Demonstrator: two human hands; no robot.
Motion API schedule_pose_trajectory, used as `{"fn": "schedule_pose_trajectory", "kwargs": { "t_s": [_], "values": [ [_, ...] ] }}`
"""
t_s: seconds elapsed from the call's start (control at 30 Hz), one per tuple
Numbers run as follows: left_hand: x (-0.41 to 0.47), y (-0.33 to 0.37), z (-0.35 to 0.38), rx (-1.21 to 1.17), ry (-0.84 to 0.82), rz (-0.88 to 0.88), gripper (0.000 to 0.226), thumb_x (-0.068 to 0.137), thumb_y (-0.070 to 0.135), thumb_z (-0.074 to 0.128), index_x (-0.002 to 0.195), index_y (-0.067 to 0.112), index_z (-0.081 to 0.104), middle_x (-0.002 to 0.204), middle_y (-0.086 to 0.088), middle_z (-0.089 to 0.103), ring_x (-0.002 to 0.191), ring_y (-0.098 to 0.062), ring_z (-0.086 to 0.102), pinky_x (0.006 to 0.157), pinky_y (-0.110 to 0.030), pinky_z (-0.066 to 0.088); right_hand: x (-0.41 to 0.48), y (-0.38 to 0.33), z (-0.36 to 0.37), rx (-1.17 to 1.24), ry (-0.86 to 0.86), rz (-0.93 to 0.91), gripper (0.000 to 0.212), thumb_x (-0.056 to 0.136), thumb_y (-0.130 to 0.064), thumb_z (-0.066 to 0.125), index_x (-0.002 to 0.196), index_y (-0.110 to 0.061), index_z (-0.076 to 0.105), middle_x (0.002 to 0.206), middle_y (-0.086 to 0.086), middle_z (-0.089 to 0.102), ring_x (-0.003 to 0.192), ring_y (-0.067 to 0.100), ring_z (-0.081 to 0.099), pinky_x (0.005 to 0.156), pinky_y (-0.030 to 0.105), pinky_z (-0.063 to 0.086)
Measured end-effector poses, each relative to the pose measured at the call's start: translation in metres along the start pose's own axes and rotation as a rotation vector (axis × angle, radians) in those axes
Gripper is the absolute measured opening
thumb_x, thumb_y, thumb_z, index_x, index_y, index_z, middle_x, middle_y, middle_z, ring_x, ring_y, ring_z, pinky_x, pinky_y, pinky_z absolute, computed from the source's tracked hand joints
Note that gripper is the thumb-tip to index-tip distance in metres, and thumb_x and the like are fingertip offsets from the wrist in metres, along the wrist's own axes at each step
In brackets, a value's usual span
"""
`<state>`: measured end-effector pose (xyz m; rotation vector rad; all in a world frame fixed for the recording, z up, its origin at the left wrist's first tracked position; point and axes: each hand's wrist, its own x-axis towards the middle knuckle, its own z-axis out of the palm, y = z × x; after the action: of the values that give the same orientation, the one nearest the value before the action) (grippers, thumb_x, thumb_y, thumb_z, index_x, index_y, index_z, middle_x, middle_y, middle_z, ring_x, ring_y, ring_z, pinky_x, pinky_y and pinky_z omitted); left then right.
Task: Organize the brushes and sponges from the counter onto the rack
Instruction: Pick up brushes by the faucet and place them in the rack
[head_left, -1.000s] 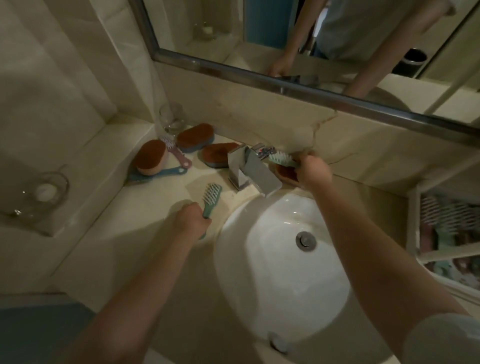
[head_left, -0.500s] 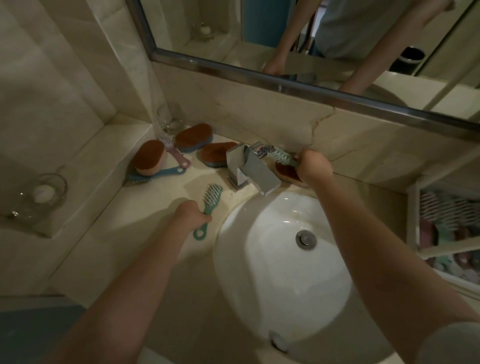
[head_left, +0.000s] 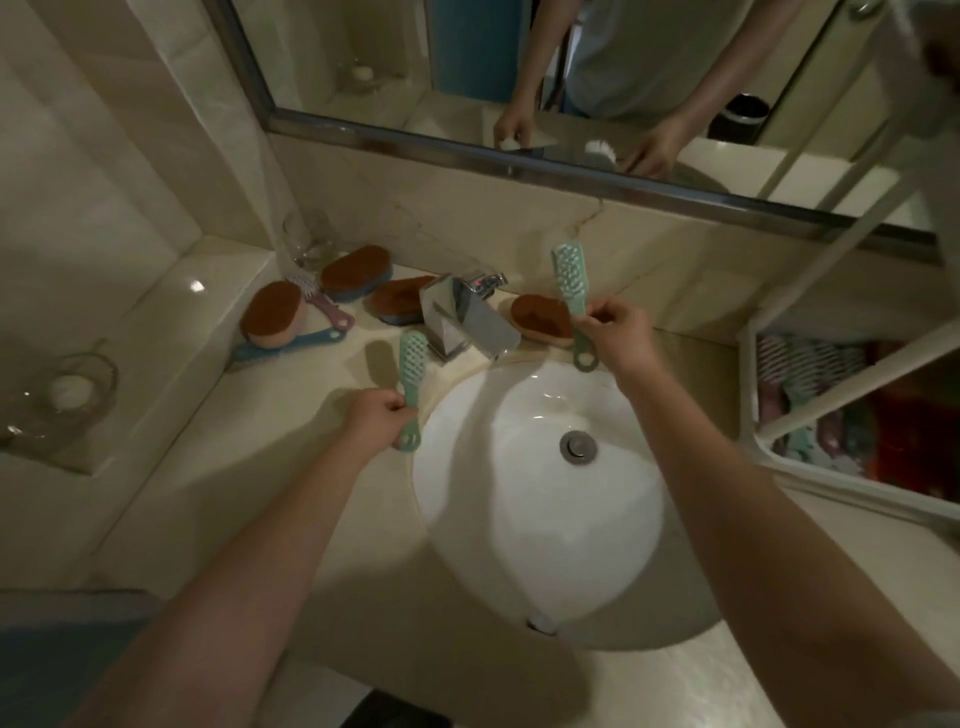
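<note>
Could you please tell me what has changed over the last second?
The right hand has lifted its green brush from behind the faucet and turned it upright. The left hand has raised the other green brush off the counter. The brown sponges stayed put.

We see a glossy, veined stone counter (head_left: 270, 457) around a smooth, shiny white ceramic sink (head_left: 519, 530). The faucet (head_left: 467, 319) is mirror-polished metal. The left mint-green brush (head_left: 412, 364) and the right mint-green brush (head_left: 569, 278) look like matt plastic. The sponge (head_left: 540, 318) beside the faucet shows a rough brown scouring face.
</note>
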<state>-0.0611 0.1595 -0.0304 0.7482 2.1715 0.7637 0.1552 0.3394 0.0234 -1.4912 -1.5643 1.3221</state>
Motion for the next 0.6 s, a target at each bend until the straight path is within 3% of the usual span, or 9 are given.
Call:
{"fn": "schedule_pose_trajectory", "kwargs": {
  "t_s": [0.07, 0.17, 0.27, 0.37, 0.43, 0.5, 0.6],
  "values": [
    [-0.016, 0.004, 0.002, -0.076, 0.044, 0.061, 0.015, 0.085, 0.005, 0.063, 0.072, 0.003, 0.059, 0.062, -0.011, 0.055, 0.051, -0.016, 0.051, 0.041, -0.013, 0.041, -0.019, -0.003, -0.01, 0.102, -0.028, 0.007, 0.025, 0.086, -0.005, 0.064, 0.069, -0.02, 0.054, 0.067, -0.002, 0.054, 0.053, 0.003, 0.051, 0.054, 0.017, 0.041],
    [-0.041, 0.015, 0.012, -0.108, 0.04, 0.166, 0.014, 0.084, 0.01, 0.065, 0.071, 0.005, 0.062, 0.045, 0.004, 0.053, 0.039, -0.006, 0.047, 0.051, -0.022, 0.042, -0.048, -0.006, -0.028, 0.172, -0.071, -0.009, 0.02, 0.089, -0.003, 0.061, 0.073, -0.014, 0.055, 0.065, -0.001, 0.053, 0.039, -0.006, 0.046, 0.044, 0.01, 0.038],
    [-0.064, 0.039, 0.03, -0.148, -0.007, 0.248, 0.011, 0.084, 0.009, 0.065, 0.074, 0.004, 0.064, 0.037, 0.008, 0.053, 0.036, -0.002, 0.05, 0.043, -0.012, 0.037, -0.069, -0.002, -0.051, 0.212, -0.06, -0.051, 0.023, 0.088, 0.0, 0.06, 0.07, -0.014, 0.056, 0.057, -0.006, 0.054, 0.038, -0.005, 0.044, 0.042, 0.011, 0.036],
    [-0.081, 0.073, 0.056, -0.163, -0.085, 0.348, 0.016, 0.084, 0.005, 0.064, 0.069, 0.006, 0.063, 0.036, 0.011, 0.053, 0.035, -0.001, 0.051, 0.044, -0.009, 0.037, -0.087, 0.004, -0.079, 0.216, -0.045, -0.072, 0.027, 0.086, 0.004, 0.061, 0.067, -0.013, 0.056, 0.048, -0.013, 0.053, 0.039, -0.003, 0.042, 0.042, 0.012, 0.035],
    [-0.089, 0.095, 0.076, -0.16, -0.135, 0.396, 0.026, 0.084, 0.005, 0.065, 0.06, 0.014, 0.06, 0.039, 0.014, 0.056, 0.037, -0.001, 0.053, 0.049, -0.015, 0.045, -0.097, 0.01, -0.102, 0.218, -0.025, -0.075, 0.027, 0.086, 0.004, 0.062, 0.066, -0.013, 0.055, 0.045, -0.013, 0.052, 0.039, -0.002, 0.043, 0.042, 0.013, 0.036],
    [-0.097, 0.114, 0.097, -0.153, -0.18, 0.433, 0.033, 0.083, 0.006, 0.065, 0.055, 0.021, 0.057, 0.041, 0.014, 0.057, 0.038, -0.001, 0.054, 0.053, -0.021, 0.047, -0.107, 0.018, -0.126, 0.209, -0.011, -0.083, 0.025, 0.086, 0.003, 0.062, 0.068, -0.013, 0.056, 0.048, -0.011, 0.053, 0.04, -0.001, 0.044, 0.043, 0.013, 0.037],
    [-0.109, 0.137, 0.13, -0.156, -0.227, 0.471, 0.027, 0.083, 0.007, 0.065, 0.058, 0.016, 0.06, 0.045, 0.009, 0.057, 0.038, -0.002, 0.054, 0.051, -0.016, 0.044, -0.122, 0.035, -0.161, 0.195, 0.031, -0.08, 0.024, 0.086, 0.004, 0.062, 0.068, -0.011, 0.056, 0.058, 0.0, 0.051, 0.042, -0.001, 0.045, 0.045, 0.012, 0.039]
  ]
}}
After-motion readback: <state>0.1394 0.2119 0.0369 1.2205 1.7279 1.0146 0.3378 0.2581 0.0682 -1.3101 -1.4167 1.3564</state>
